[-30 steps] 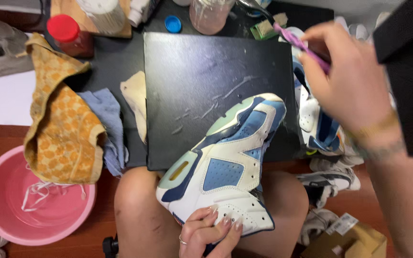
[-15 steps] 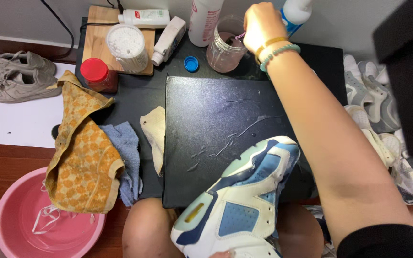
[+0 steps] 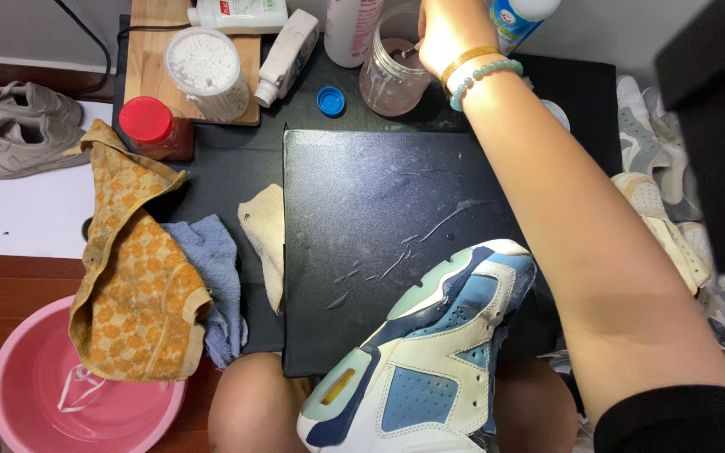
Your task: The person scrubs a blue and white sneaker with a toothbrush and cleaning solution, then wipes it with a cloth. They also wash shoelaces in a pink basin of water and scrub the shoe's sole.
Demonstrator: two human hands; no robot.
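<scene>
Dipping a thin tool into the glass jar (image 3: 392, 71) at the desk's (image 3: 237, 180) far edge, the right hand (image 3: 446, 33) has its fingers closed around it, while the blue-and-white sneaker (image 3: 430, 361) rests across the knees, awaiting scrubbing; the left hand is unseen.

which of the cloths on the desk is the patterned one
The orange-and-yellow cloth at the left edge of the black desk. The blue cloth and the small cream cloth beside it are both plain.

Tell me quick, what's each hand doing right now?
Right hand: closed on a thin tool dipped into the glass jar.
Left hand: out of view, cannot be told.
</scene>
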